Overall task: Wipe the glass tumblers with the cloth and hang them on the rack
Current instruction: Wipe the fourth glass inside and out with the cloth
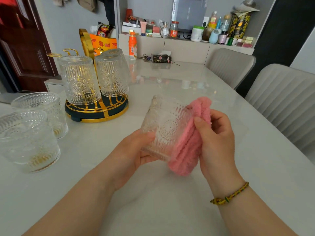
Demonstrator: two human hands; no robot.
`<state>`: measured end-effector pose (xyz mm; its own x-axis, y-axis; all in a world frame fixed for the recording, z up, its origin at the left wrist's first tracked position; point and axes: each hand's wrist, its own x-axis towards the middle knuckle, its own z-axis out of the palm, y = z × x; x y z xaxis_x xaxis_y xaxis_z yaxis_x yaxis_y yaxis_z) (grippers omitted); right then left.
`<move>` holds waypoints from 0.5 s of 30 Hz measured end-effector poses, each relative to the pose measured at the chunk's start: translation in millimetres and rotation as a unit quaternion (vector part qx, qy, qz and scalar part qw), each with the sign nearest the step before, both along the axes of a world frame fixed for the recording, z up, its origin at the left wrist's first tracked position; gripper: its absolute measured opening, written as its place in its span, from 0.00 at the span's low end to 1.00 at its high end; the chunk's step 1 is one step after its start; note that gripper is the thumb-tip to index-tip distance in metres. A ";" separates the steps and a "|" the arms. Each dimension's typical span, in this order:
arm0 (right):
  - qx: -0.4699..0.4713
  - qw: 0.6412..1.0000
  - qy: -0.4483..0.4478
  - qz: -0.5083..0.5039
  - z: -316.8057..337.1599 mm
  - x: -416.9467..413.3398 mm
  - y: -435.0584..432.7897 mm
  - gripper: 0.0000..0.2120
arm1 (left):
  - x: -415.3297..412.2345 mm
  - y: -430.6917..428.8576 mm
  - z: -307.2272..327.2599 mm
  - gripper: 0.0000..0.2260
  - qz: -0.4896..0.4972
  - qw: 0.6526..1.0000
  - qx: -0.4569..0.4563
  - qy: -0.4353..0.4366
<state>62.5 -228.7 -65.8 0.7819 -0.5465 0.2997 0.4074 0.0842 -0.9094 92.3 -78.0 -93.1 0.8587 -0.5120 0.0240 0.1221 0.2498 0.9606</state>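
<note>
My left hand (134, 150) grips a patterned glass tumbler (163, 126) held on its side above the table, its mouth turned to the right. My right hand (216, 138) pinches a pink fluffy cloth (189, 145) pressed against the tumbler's mouth, part of it showing pink through the glass. At the left stands a gold rack (97, 109) with a dark round base; two tumblers (80, 80) (112, 74) hang upside down on it. Two more tumblers (42, 108) (25, 138) stand upright on the table at the far left.
The white glossy table (170, 193) runs to a far wall shelf crowded with bottles and jars. An orange bottle (132, 46), keys and a dark tissue box (161, 58) lie at the far end. Two grey chairs (281, 99) stand along the right side.
</note>
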 end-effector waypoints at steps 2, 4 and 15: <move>0.035 0.999 -0.012 -0.020 3.7 -1.1 -3.7 0.10 | 0.0 0.9 -1.6 0.29 -0.009 0.999 0.029 -0.014; 0.087 0.995 -0.031 -0.021 8.1 -2.6 -8.1 0.09 | 0.3 1.3 -2.2 0.35 -0.007 0.999 0.044 -0.010; -0.144 0.981 0.028 0.131 14.0 -5.3 -19.0 0.09 | 1.9 2.1 4.3 0.22 0.099 0.994 -0.033 0.026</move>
